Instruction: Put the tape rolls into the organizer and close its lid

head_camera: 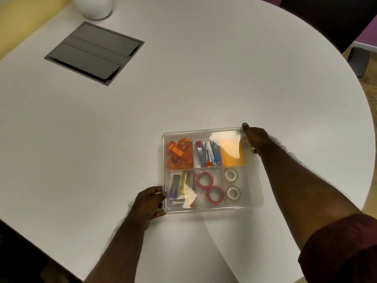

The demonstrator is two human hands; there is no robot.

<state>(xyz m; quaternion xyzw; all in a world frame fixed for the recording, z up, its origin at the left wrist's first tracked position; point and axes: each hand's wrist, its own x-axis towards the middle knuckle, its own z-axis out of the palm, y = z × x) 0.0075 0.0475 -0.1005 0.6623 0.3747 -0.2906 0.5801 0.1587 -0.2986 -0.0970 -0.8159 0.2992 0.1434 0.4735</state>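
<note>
My left hand (150, 203) grips the near-left corner of the clear organizer (257, 186), thumb on its lid (247, 139); my right hand (256, 138) curls over the far-right corner. The lid lies flat on top, catching glare. Through it I see six compartments — orange ribbon (179, 155) in the upper left one, nail clippers (207, 154) in the middle, an orange pad (232, 153) on the right. In the lower row sit two red tape rolls (210, 187) in the centre and two white tape rolls (232, 184) beside them. The white table (183, 88) fills the frame — a grey cable hatch (93, 53) at the upper left.
</note>
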